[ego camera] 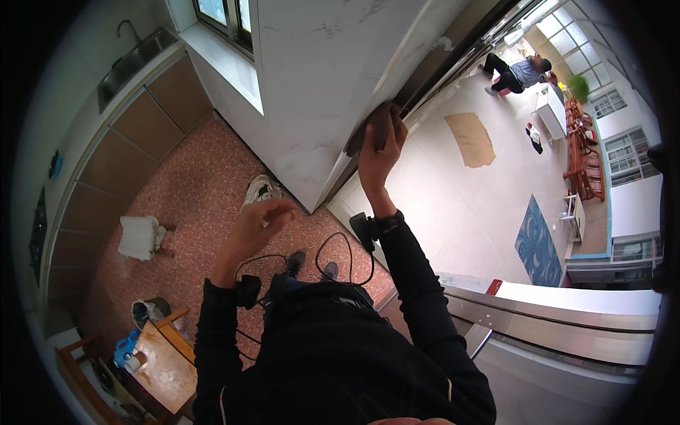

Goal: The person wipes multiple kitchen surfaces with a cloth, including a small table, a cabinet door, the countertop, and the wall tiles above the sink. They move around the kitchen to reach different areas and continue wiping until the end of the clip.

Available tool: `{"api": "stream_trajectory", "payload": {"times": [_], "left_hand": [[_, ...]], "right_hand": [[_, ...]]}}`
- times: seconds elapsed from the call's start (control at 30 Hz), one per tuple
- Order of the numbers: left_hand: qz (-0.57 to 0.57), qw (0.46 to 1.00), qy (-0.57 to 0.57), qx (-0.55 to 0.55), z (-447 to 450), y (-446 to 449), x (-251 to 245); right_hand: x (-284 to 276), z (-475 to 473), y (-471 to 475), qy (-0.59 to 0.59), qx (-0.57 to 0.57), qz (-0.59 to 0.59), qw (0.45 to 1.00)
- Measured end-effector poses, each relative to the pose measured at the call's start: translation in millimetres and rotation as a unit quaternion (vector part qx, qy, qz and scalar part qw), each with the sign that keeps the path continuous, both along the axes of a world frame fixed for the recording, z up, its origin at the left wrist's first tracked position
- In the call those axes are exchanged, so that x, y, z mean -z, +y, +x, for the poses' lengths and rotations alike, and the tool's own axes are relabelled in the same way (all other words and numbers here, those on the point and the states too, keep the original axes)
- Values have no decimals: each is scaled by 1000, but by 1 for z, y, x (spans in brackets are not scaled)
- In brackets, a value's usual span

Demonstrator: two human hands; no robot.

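Observation:
My right hand (380,156) grips a dark brown cloth (378,127) and presses it against the edge trim (340,169) of a doorway. That trim borders a white marbled wall (313,101). Away from the wall, my left hand (254,229) hangs in the air with its fingers loosely curled and holds nothing. Beyond its fingers, a pale cloth or bag (261,190) lies on the speckled red floor (191,186) against the wall's foot. Cables run from dark devices strapped at both wrists.
A stool with a white cover (139,237) stands at left, before cabinets (143,125) with a steel sink (139,66). A wooden table (162,366) is at lower left. Through the doorway are cardboard (470,139), a blue mat (539,244) and a seated person (518,73).

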State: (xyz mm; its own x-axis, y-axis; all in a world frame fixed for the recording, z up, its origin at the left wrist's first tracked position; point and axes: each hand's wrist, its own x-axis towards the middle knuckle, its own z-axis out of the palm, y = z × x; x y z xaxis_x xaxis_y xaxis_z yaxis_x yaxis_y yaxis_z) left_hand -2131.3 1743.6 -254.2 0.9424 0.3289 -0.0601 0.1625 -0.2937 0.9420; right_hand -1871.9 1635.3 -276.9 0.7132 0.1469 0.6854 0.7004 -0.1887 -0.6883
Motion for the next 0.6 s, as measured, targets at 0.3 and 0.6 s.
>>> {"api": "stream_trajectory", "payload": {"times": [0.3, 0.6], "left_hand": [[-273, 842, -389, 257, 6, -33, -108], [-430, 605, -539, 399, 18, -108, -159]], "right_hand": [[21, 1, -4, 33, -7, -1, 999], [22, 4, -8, 14, -2, -15, 1000]]}}
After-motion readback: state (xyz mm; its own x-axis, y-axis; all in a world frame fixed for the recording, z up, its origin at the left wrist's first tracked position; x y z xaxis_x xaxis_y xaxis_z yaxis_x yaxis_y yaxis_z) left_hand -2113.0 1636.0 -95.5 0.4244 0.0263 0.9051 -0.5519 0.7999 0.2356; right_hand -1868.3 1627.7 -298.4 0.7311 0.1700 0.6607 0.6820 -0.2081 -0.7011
